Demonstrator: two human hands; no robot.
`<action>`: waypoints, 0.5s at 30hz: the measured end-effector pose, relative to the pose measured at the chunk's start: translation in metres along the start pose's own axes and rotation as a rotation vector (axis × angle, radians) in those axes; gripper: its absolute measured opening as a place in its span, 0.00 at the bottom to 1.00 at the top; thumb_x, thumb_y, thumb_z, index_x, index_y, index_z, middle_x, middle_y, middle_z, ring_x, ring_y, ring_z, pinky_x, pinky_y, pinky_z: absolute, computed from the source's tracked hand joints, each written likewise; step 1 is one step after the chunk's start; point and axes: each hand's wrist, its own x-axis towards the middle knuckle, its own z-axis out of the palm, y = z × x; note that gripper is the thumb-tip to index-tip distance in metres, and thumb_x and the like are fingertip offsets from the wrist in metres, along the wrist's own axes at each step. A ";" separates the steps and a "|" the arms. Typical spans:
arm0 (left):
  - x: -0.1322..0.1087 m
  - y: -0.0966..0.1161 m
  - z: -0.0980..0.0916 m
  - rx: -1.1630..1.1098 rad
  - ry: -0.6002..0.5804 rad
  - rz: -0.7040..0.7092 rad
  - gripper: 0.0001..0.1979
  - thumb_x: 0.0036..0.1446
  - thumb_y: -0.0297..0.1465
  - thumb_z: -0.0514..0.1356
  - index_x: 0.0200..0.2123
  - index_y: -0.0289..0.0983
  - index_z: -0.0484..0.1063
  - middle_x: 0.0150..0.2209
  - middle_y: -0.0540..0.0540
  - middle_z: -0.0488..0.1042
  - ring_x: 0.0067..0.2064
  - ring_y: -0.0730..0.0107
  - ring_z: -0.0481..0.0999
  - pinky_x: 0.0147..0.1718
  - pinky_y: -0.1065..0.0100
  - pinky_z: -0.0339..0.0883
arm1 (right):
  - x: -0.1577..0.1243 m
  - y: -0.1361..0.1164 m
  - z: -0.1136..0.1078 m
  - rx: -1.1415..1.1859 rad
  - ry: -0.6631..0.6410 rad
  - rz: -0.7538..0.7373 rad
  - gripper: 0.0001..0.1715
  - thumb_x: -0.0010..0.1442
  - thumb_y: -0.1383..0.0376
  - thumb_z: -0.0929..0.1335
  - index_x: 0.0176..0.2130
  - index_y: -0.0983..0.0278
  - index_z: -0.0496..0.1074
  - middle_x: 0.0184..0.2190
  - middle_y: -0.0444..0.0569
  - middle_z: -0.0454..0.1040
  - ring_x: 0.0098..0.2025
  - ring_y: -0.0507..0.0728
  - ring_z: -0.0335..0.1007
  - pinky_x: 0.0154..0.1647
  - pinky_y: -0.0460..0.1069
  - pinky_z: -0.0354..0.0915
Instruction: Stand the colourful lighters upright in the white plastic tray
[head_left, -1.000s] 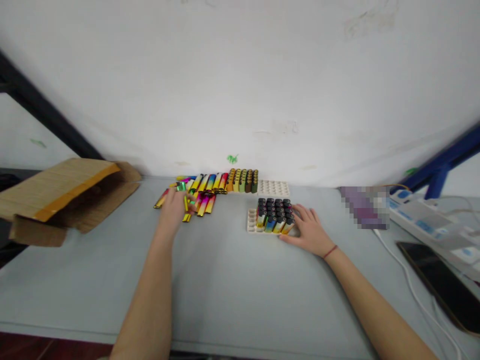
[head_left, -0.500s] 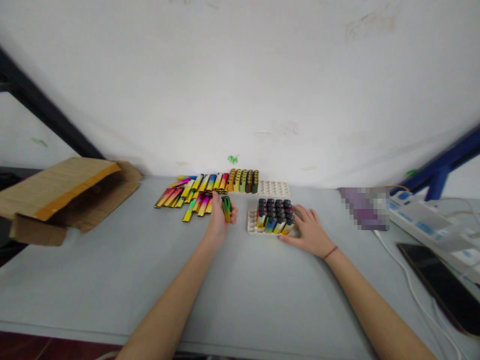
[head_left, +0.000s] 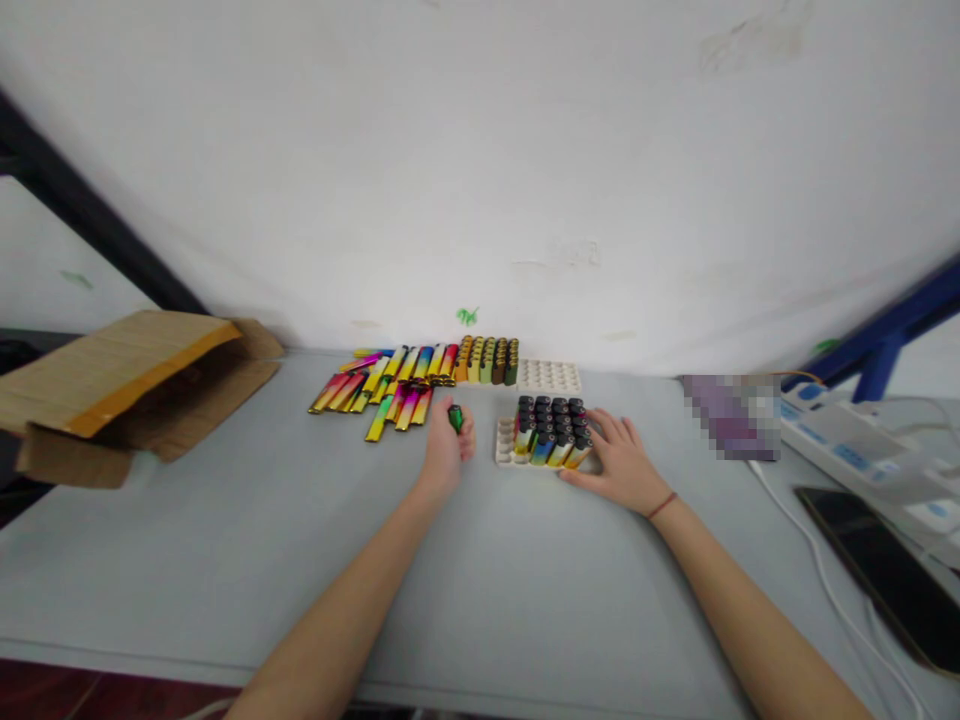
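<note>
My left hand [head_left: 447, 450] is closed around a shiny green lighter [head_left: 456, 418], its end showing above the fist. The rest of it is hidden by the fingers. To the right stands a pale tray [head_left: 505, 456] with round holes, holding several black-topped lighters [head_left: 553, 430] upright; holes show at its left side. My right hand [head_left: 621, 462] lies with fingers spread at the tray's right edge, thumb near its front corner. Beyond my left hand, several glossy gradient-coloured lighters [head_left: 390, 385] lie in a loose pile.
Several gold and dark lighter-shaped pieces [head_left: 486, 362] stand in rows by the wall, beside a second holed tray [head_left: 549, 376]. At left is an open cardboard box [head_left: 135, 385]. A power strip [head_left: 847, 445], a phone [head_left: 877, 570] and cables lie at right.
My left hand has shifted slightly right and nearer to me. The green lighter has turned in the fist, so less of its side shows. My right hand stays put.
</note>
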 end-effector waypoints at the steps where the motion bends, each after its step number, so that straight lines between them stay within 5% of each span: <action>1: 0.000 0.001 0.000 -0.011 0.012 0.002 0.25 0.56 0.46 0.45 0.13 0.40 0.49 0.10 0.57 0.43 0.12 0.81 0.42 0.11 0.76 0.39 | 0.000 0.000 0.000 0.003 0.001 0.000 0.47 0.55 0.35 0.61 0.58 0.66 0.65 0.61 0.64 0.62 0.64 0.70 0.52 0.63 0.69 0.45; 8: 0.000 0.003 0.001 -0.051 0.068 -0.001 0.22 0.57 0.42 0.43 0.14 0.40 0.49 0.10 0.57 0.42 0.11 0.80 0.42 0.10 0.76 0.38 | 0.000 0.000 0.001 0.009 -0.001 0.004 0.47 0.55 0.35 0.61 0.59 0.65 0.64 0.61 0.64 0.61 0.64 0.70 0.52 0.63 0.70 0.45; 15: -0.001 -0.004 0.001 -0.031 0.060 0.012 0.27 0.55 0.53 0.46 0.15 0.39 0.50 0.11 0.58 0.43 0.12 0.82 0.42 0.11 0.77 0.38 | 0.000 0.000 0.001 -0.010 0.003 0.005 0.47 0.55 0.36 0.61 0.58 0.66 0.65 0.61 0.64 0.61 0.65 0.70 0.52 0.63 0.69 0.45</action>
